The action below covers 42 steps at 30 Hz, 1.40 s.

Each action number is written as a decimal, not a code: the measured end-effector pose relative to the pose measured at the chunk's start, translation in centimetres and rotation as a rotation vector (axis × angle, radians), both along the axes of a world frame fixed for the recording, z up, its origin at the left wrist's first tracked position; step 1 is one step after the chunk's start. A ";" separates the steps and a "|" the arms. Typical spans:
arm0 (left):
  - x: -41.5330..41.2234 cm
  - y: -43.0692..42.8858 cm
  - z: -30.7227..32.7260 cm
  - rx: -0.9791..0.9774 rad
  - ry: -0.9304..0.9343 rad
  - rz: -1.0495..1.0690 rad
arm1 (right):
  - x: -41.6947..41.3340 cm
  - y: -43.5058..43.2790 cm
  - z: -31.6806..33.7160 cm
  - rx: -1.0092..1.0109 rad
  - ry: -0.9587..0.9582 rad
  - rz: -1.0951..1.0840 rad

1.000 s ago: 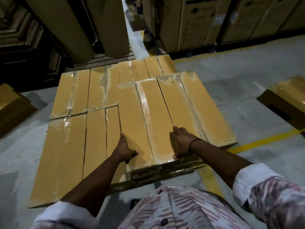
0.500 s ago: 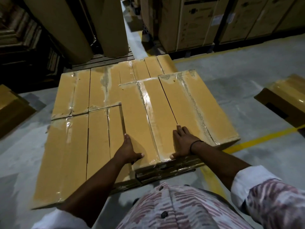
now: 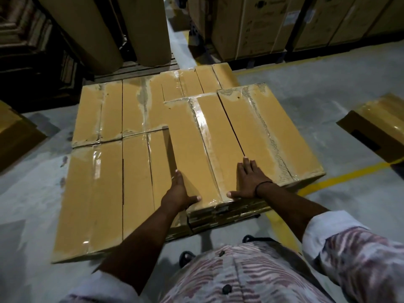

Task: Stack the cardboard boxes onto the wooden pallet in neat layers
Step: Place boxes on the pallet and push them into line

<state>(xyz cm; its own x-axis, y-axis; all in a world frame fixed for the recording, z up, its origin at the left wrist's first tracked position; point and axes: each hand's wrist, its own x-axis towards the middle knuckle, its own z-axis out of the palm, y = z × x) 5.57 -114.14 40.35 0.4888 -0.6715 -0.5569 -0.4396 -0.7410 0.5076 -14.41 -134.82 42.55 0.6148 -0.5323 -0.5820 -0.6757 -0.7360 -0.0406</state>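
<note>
Currently, the left hand (image 3: pixel 179 191) grips the near left edge of the left upper box (image 3: pixel 190 145): the thumb lies on the top face and the fingers run down over the left side. The right hand (image 3: pixel 249 180) rests flat on top with fingers straight and spread, at the near end of the joint between the left upper box and the right upper box (image 3: pixel 273 132); its thumb points along the near edge. A black wristband (image 3: pixel 263 184) sits on the right wrist. The hands are apart, with most of the left upper box's width between them.

Both upper boxes lie side by side, touching, on the near right corner of the lower layer (image 3: pixel 98 182) of taped cardboard boxes. The lower layer lies flat and closely packed. The pallet beneath it cannot be made out.

On the floor (image 3: pixel 328 84), a loose box (image 3: pixel 376 127) lies well to the right of the stack, and another box (image 3: pixel 13 132) lies to the left. A yellow line (image 3: pixel 349 173) crosses the floor beside the stack's right edge. Paper rolls (image 3: pixel 87 29) and large cartons (image 3: pixel 262 25) stand beyond the far edge.
</note>
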 end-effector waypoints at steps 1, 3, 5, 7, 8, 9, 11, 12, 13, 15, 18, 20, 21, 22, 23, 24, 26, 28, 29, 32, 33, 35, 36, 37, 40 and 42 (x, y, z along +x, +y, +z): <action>-0.2 0.1 0.0 0.001 -0.012 0.015 | 0.0 0.3 -0.2 -0.011 -0.005 -0.001; -0.8 0.4 0.2 0.027 -0.105 0.018 | -0.2 0.9 -0.5 -0.026 -0.022 0.004; -1.8 0.7 0.6 0.057 -0.270 -0.043 | -0.5 1.4 -0.7 -0.035 -0.038 0.027; -3.0 1.1 1.0 0.048 -0.420 -0.119 | -0.9 1.8 -1.1 -0.055 -0.062 0.063; -3.6 1.2 1.1 0.037 -0.467 -0.146 | -1.1 2.1 -1.4 -0.066 -0.078 0.079; -4.1 1.3 1.1 0.028 -0.496 -0.159 | -1.2 2.4 -1.7 -0.078 -0.094 0.095; -5.0 1.4 0.9 0.025 -0.516 -0.163 | -1.5 3.1 -2.2 -0.096 -0.124 0.128; -5.4 1.4 0.9 0.032 -0.514 -0.164 | -1.6 3.4 -2.4 -0.095 -0.143 0.142; -5.7 1.4 0.9 0.041 -0.511 -0.163 | -1.7 3.6 -2.4 -0.084 -0.165 0.157; -6.4 1.4 1.1 0.061 -0.510 -0.159 | -1.8 4.0 -2.3 -0.056 -0.210 0.207; -8.0 1.7 1.3 0.085 -0.521 -0.170 | -2.3 4.7 -2.5 -0.038 -0.238 0.378; -9.4 1.9 1.4 0.114 -0.509 -0.186 | -2.6 5.1 -2.9 -0.032 -0.229 0.454; -10.1 2.0 1.4 0.134 -0.511 -0.195 | -2.6 5.2 -2.9 -0.026 -0.225 0.461; -10.7 2.1 1.4 0.154 -0.517 -0.204 | -2.4 5.2 -2.9 -0.020 -0.219 0.459; -11.2 2.2 1.4 0.170 -0.523 -0.210 | -2.2 5.1 -2.8 -0.015 -0.210 0.459; -11.6 2.3 1.5 0.182 -0.524 -0.214 | -1.9 4.9 -2.6 -0.016 -0.200 0.467; -11.8 2.2 1.8 0.202 -0.508 -0.218 | -0.9 4.3 -2.0 -0.025 -0.181 0.500; -11.7 1.9 2.3 0.221 -0.480 -0.216 | 0.5 3.5 -1.2 -0.020 -0.156 0.520; -11.7 1.8 2.5 0.234 -0.465 -0.214 | 1.3 3.1 -0.9 -0.010 -0.142 0.517; -11.6 1.3 3.1 0.279 -0.417 -0.210 | 3.9 2.0 0.2 0.035 -0.105 0.480; -11.6 1.2 3.1 0.296 -0.408 -0.215 | 4.5 1.7 0.4 0.051 -0.097 0.470; -11.7 1.0 3.2 0.327 -0.389 -0.231 | 5.3 1.7 0.6 0.082 -0.086 0.447; -11.7 0.9 3.2 0.341 -0.377 -0.238 | 5.3 1.8 0.7 0.096 -0.084 0.431; -11.7 0.8 3.1 0.353 -0.367 -0.240 | 5.0 2.0 0.9 0.103 -0.088 0.422; -11.7 0.7 2.8 0.359 -0.361 -0.232 | 3.2 3.0 0.6 0.085 -0.113 0.458; -11.6 0.8 2.5 0.357 -0.354 -0.234 | 1.6 3.8 0.0 0.080 -0.124 0.495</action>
<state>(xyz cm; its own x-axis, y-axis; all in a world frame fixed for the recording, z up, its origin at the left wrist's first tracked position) -6.03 -113.38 42.85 0.5481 -0.5840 -0.5988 -0.7109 -0.7024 0.0343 -12.78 -131.06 42.55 0.8489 -0.1167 -0.5155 -0.2333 -0.9579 -0.1674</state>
